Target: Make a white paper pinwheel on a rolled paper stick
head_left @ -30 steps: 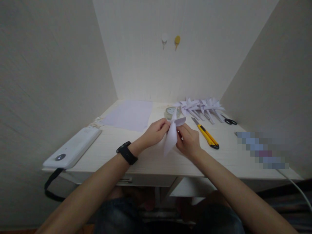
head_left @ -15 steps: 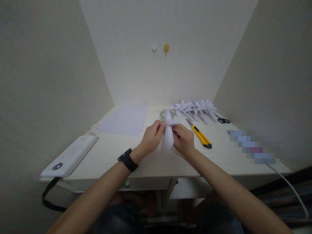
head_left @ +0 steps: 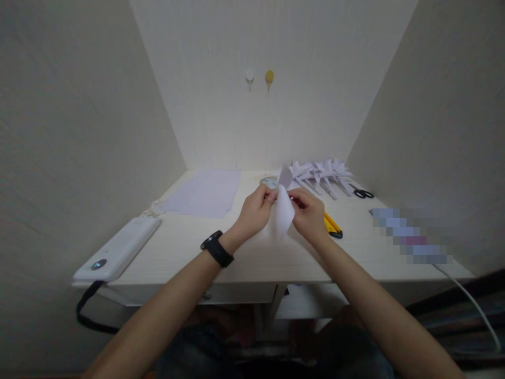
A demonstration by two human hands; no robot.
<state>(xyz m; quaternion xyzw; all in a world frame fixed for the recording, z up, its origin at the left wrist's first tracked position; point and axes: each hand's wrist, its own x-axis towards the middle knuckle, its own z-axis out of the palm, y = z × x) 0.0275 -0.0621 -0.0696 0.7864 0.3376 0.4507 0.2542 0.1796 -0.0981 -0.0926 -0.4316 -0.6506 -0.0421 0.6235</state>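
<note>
White device (head_left: 118,248) laid at near left corner of desk (head_left: 252,258), strap hung over edge. Folded white paper piece (head_left: 284,208) held above desk centre, pinched at middle from both sides: left hand (head_left: 256,210) closed on it, right hand (head_left: 310,213) closed on it, likely so flaps stay gathered. Piece seen as thin curved blades, one up, one down. Yellow cutter (head_left: 332,225) placed just right of right hand. Paper sheet (head_left: 205,192) laid toward far left. Tape roll (head_left: 269,182) partly hidden behind piece. Finished paper pinwheels (head_left: 319,172) grouped at far edge, scissors (head_left: 362,193) beside them.

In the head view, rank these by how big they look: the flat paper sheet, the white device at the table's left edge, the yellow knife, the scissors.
1. Flat paper sheet.
2. White device, close to the sheet in apparent size, but it lies nearer the camera, so this order is unsure.
3. Yellow knife, partly hidden behind the right hand.
4. Scissors.
</note>
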